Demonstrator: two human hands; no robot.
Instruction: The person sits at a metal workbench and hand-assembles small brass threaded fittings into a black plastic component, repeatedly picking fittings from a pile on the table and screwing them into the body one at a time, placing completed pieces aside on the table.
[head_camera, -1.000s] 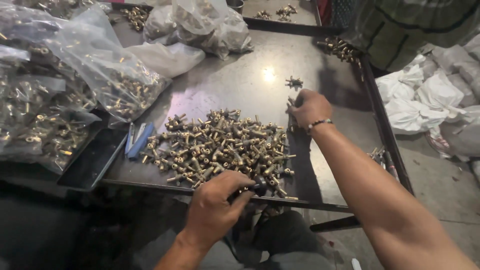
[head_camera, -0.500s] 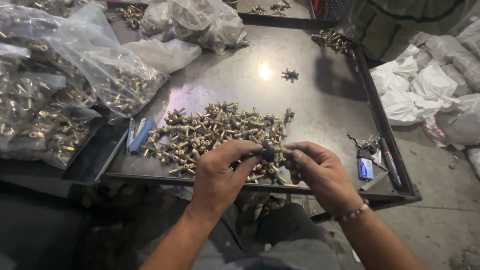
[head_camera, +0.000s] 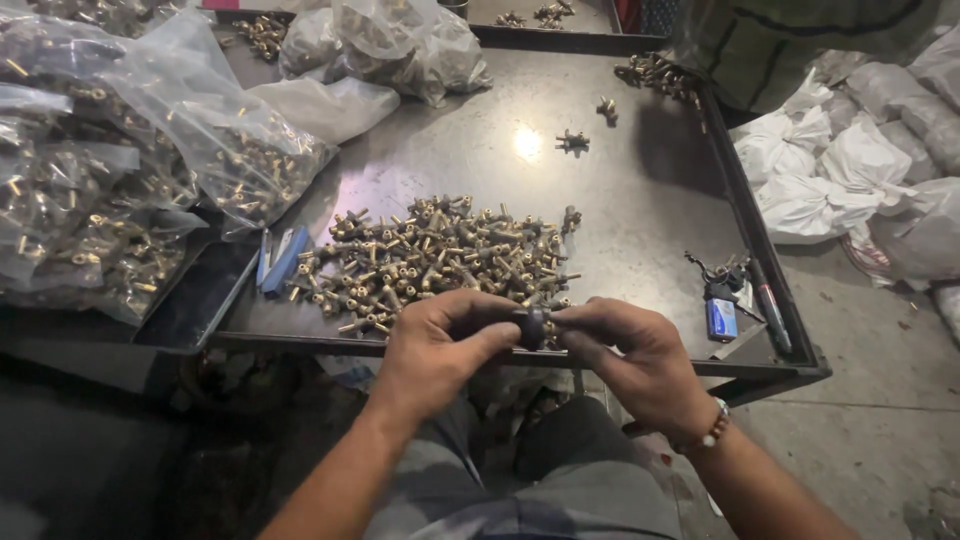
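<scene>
Both hands pinch one small dark fitting (head_camera: 535, 327) btwn them: left hand (head_camera: 440, 345) & right hand (head_camera: 625, 355) are close together, at the desk's (head_camera: 640, 200) near edge. Its long side runs left-right. Brass pile (head_camera: 440, 260) sits just beyond.

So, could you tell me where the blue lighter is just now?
In the head view the blue lighter lies at the tray's right edge, beside a bunch of keys and a pen.
</scene>
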